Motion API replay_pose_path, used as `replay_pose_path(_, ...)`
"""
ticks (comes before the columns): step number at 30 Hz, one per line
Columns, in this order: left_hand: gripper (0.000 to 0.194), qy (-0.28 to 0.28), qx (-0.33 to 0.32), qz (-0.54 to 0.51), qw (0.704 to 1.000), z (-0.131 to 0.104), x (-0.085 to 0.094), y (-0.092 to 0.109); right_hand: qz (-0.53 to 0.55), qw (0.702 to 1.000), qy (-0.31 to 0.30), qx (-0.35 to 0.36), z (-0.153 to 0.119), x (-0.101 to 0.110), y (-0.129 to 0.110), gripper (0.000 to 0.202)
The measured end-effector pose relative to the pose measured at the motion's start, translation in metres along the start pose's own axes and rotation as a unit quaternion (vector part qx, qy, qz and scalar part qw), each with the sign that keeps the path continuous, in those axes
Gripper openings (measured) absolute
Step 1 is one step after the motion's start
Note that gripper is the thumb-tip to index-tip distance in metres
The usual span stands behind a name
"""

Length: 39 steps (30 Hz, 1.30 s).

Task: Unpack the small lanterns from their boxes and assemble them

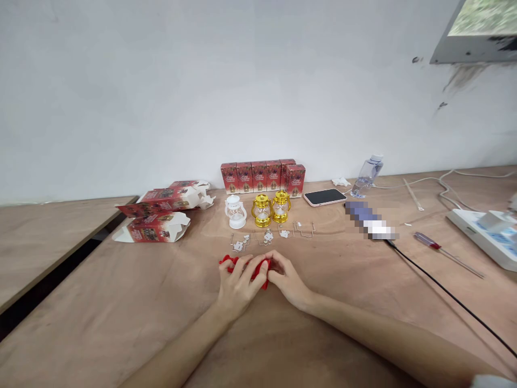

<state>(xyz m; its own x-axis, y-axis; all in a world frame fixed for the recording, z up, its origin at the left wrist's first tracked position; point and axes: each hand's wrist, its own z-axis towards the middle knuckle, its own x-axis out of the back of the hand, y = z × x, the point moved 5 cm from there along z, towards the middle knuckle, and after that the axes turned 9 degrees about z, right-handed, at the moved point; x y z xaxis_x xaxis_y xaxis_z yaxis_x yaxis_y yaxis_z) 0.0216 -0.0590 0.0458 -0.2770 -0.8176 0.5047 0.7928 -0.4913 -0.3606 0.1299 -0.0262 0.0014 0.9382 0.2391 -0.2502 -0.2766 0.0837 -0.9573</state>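
Note:
Near the middle of the table, my left hand [238,285] is wrapped over a red object [229,261], which looks like a small lantern lying on its side. My right hand [288,280] pinches the same object at its right end. Fingers cover most of it. Beyond my hands stand a white lantern [235,212] and two gold lanterns [262,211], upright. Between them and my hands lie thin wire handles [307,233] and small white parts [238,246].
Red printed boxes [259,177] stand in a row by the wall. Opened boxes [155,227] lie at the left. A phone [325,197], a bottle [367,177], a screwdriver [448,253], a black cable [444,295] and a power strip [484,237] are on the right.

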Motion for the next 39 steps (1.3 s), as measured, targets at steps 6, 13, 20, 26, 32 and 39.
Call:
replay_pose_path(6,0.015,-0.007,0.004,0.008,1.000,-0.002,-0.001,0.001,0.006,1.000,0.014,-0.006,0.000,-0.001,0.000,0.012)
replay_pose_path(13,0.013,-0.003,0.007,0.000,1.000,-0.001,0.001,0.001,0.006,1.000,0.017,0.005,-0.001,-0.002,0.000,0.014)
replay_pose_path(20,0.013,-0.005,0.013,0.000,1.000,0.000,0.001,0.000,-0.002,1.000,0.020,0.023,-0.003,0.001,-0.003,0.021)
replay_pose_path(26,0.011,-0.025,0.063,-0.006,0.998,0.000,-0.001,-0.008,0.004,1.000,-0.001,0.021,-0.006,-0.002,-0.002,0.020)
replay_pose_path(32,0.013,-0.065,0.092,0.014,0.994,0.000,-0.008,-0.014,-0.067,0.997,0.046,0.014,-0.004,0.005,0.000,0.023)
replay_pose_path(39,0.015,-0.073,0.121,-0.009,0.990,-0.004,-0.009,-0.017,-0.355,0.904,-0.142,0.192,-0.050,0.000,-0.036,0.013)
